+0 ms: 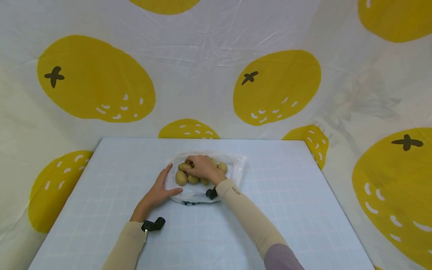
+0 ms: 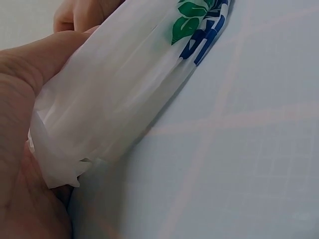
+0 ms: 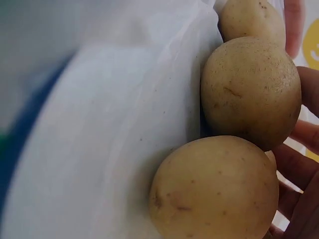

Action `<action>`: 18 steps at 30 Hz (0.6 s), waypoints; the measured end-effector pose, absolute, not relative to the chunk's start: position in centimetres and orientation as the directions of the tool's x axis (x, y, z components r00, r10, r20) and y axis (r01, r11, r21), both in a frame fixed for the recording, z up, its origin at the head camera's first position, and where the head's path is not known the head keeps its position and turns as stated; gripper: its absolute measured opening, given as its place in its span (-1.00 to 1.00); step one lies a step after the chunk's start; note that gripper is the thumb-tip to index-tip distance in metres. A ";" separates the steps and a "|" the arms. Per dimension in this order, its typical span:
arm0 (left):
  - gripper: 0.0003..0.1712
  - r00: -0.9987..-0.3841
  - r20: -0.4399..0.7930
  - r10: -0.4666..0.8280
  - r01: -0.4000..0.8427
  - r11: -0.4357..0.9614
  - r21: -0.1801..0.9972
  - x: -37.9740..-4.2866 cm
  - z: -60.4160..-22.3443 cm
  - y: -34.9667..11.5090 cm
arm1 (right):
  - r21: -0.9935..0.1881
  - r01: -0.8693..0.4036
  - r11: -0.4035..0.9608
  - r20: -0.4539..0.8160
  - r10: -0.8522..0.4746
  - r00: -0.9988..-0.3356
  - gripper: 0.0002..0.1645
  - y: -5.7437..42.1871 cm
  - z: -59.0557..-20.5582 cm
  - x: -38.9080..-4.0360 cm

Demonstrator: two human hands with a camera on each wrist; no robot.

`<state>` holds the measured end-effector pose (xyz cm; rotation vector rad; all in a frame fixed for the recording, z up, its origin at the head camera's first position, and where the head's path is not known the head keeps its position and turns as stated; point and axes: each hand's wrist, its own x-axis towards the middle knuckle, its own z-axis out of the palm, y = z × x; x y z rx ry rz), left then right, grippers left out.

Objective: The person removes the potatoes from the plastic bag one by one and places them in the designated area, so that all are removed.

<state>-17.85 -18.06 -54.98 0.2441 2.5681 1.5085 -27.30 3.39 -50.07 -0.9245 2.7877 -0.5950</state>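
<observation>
Head view: gripped potato (image 1: 183,167) lies lengthwise left-to-right.

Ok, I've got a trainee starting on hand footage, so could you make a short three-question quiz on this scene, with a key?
1. Multiple choice: in the head view, which hand reaches over the potatoes? A) the left; B) the right; C) both.
2. True or false: the left hand touches the left side of the white plastic bag, as the head view shows it.
3. Fill in the blank: in the left wrist view, the printed leaves on the bag are ____.

Key: 1. B, the right hand. 2. True. 3. Green.
</observation>
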 end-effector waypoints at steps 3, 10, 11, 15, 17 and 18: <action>0.30 -0.975 -0.046 0.217 0.063 0.472 0.879 -17.9 -55.0 -18.1 | -0.414 -0.541 0.732 -0.009 -0.598 -0.802 -0.56 3.4 -50.1 -27.3; 0.28 -0.975 -0.037 0.220 0.073 0.471 0.879 -17.8 -54.8 -18.1 | -0.443 -0.548 0.709 0.009 -0.608 -0.794 -0.56 3.4 -49.9 -27.1; 0.28 -0.975 -0.040 0.219 0.069 0.468 0.881 -17.8 -54.8 -18.0 | -0.449 -0.550 0.705 0.014 -0.610 -0.792 -0.56 3.4 -49.9 -27.1; 0.29 -0.975 -0.053 0.218 0.055 0.461 0.886 -17.7 -54.7 -17.9 | -0.464 -0.554 0.691 0.024 -0.616 -0.788 -0.56 3.4 -49.8 -27.1; 0.29 -0.974 -0.057 0.218 0.051 0.457 0.888 -17.7 -54.6 -17.9 | -0.471 -0.555 0.685 0.026 -0.619 -0.785 -0.55 3.5 -49.8 -27.2; 0.29 -0.974 -0.056 0.221 0.053 0.458 0.887 -17.7 -54.6 -17.8 | -0.477 -0.555 0.682 0.027 -0.619 -0.785 -0.55 3.5 -49.9 -27.2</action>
